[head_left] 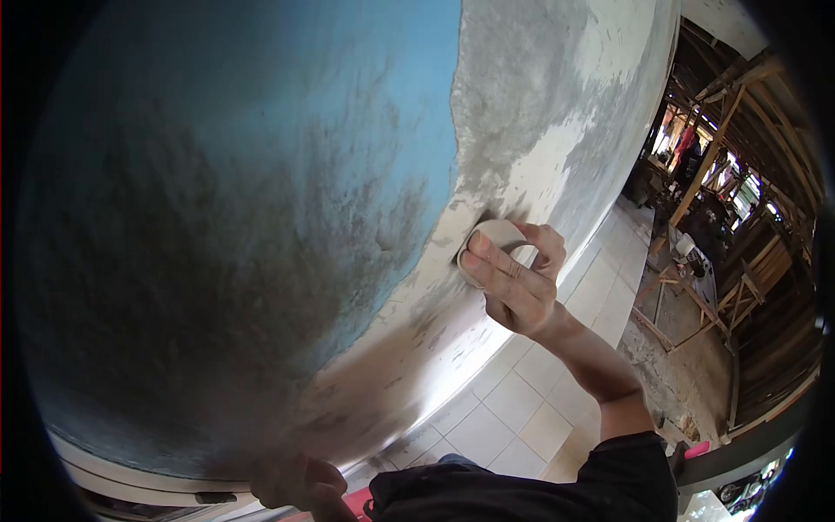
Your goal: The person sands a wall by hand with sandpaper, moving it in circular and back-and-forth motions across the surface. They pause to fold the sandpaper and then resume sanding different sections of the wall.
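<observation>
Pale pad [498,230] of some kind, maybe a folded abrasive sheet, is sitting against the wall [513,78], right on the patchy whitish strip just beside the ragged edge of the blue paint [357,61]. The right hand [522,283] is curling round it, partly closed, with a couple of fingers lying along its outer face and the rest bending around the side. No idea what the left hand [291,483] is doing tbh: it's showing up blurry in the shade near the wall, so I can't tell how open it is or whether it's holding anything.

Handling-wise, I'm guessing it's weighing next to nothing and flexing a bit, probably not fragile, maybe getting slippery if dust is coating it. I'd be gripping it by the sides and spreading fingers flat across the back.

Looks-wise, it's showing off-white to beige, plain and matte, with a rounded outline and a darker edge.
</observation>
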